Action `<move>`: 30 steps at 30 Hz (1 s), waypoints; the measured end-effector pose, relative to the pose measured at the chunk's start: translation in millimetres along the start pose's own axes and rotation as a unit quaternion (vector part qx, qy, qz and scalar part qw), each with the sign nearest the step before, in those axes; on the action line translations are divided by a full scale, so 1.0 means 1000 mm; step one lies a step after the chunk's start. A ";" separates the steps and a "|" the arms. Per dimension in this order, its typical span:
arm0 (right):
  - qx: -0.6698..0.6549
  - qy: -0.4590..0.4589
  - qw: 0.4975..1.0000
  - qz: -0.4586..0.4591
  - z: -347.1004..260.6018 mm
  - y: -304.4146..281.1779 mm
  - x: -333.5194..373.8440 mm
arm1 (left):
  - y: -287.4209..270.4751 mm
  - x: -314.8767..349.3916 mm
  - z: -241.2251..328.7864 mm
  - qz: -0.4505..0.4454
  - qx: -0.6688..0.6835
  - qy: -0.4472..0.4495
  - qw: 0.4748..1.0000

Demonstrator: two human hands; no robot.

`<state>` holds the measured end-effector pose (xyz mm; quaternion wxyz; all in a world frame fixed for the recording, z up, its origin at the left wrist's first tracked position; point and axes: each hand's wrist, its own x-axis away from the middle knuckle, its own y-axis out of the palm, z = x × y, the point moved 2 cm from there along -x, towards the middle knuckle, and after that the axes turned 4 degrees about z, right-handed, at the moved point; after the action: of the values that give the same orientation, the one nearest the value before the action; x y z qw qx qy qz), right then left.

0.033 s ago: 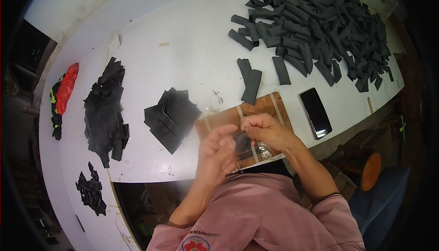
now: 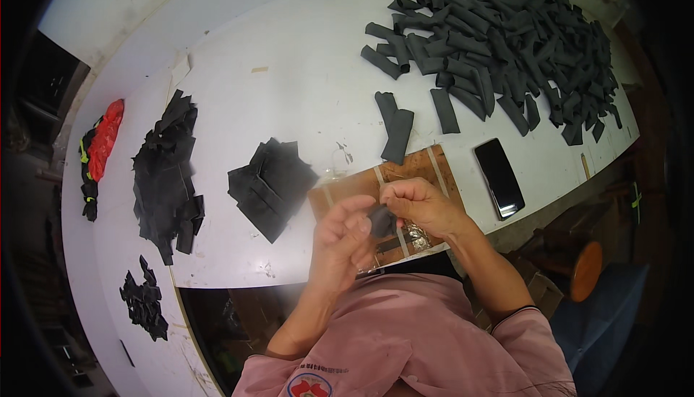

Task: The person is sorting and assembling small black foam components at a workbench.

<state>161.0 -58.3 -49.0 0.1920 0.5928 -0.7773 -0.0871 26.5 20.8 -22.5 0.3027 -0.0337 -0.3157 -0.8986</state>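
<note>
A small dark grey fabric piece (image 2: 382, 221) is between my two hands, above a brown board. My right hand (image 2: 423, 205) pinches its upper right edge between thumb and fingertips. On its other side, my left hand (image 2: 343, 236) has curled fingers, with the thumb against the piece's left edge; its grip is partly hidden. The brown board (image 2: 340, 196) carries pale strips and a crinkled silvery patch (image 2: 417, 238) beside my right wrist. Just beyond the board lie two crossed dark grey fabric tubes (image 2: 399, 137).
A large heap of dark grey tubes (image 2: 499, 43) covers the far right of the white table (image 2: 289, 72). Black flat pieces lie in a near stack (image 2: 269, 189), a long pile (image 2: 166, 180) and a small pile (image 2: 144, 299). A phone (image 2: 499, 179) and a red bag (image 2: 107, 137) lie there too.
The grey piece has moved slightly upward between my fingers and shows more. My hands have barely shifted; everything on the table stays put.
</note>
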 end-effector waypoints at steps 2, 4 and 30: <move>0.006 -0.003 1.000 0.029 -0.001 -0.003 -0.002 | 0.007 -0.005 0.012 0.059 -0.127 0.057 0.989; 0.056 -0.008 0.998 0.028 -0.010 -0.003 -0.003 | 0.013 -0.011 0.030 0.030 -0.295 0.234 0.926; 0.590 -0.269 0.754 0.109 -0.029 0.020 0.022 | 0.012 -0.012 0.005 0.021 -0.083 0.234 0.969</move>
<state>149.5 -71.3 -11.1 -0.4042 0.4522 -0.7533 0.2542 42.5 23.0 -15.4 0.3831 0.1455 -0.1601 -0.8980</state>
